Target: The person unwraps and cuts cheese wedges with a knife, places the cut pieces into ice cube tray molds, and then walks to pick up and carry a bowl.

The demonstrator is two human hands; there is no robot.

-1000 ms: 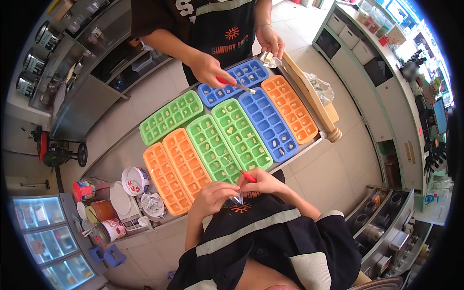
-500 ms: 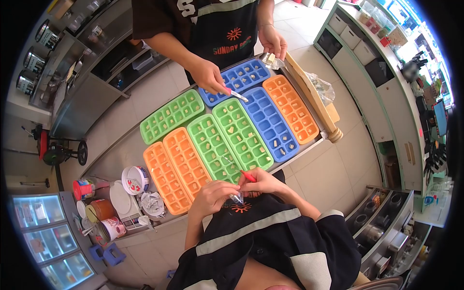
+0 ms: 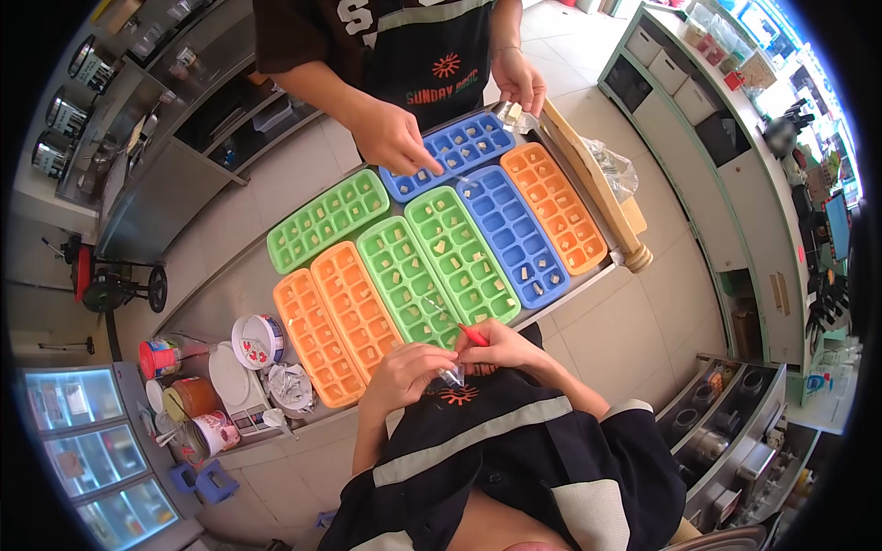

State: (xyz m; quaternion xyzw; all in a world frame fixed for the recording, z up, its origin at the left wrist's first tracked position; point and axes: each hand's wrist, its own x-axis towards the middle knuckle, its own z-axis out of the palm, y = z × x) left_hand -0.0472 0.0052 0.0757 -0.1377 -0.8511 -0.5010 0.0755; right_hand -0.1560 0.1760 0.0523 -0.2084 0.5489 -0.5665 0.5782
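My left hand [image 3: 404, 375] is closed around a crinkled foil wrapper [image 3: 452, 376], held close to my apron; what lies inside it is hidden. My right hand [image 3: 503, 349] grips a red-handled knife [image 3: 474, 335], its thin blade pointing up and left over the near end of a green ice cube tray [image 3: 404, 275]. Right of that stands another green tray [image 3: 459, 253], then a blue tray [image 3: 516, 234]. Two orange trays [image 3: 317, 335] [image 3: 354, 308] lie to the left. Small pale chunks sit in many of the compartments.
Across the table a co-worker's hand [image 3: 395, 142] reaches over another blue tray [image 3: 450, 151]; their other hand [image 3: 520, 83] holds a foil packet. Tubs and jars [image 3: 197, 404] crowd the left end. A wooden board [image 3: 593, 174] edges the right side.
The co-worker's hand over the blue tray has shifted slightly, and its knife now shows only faintly. My own hands stay almost where they were.
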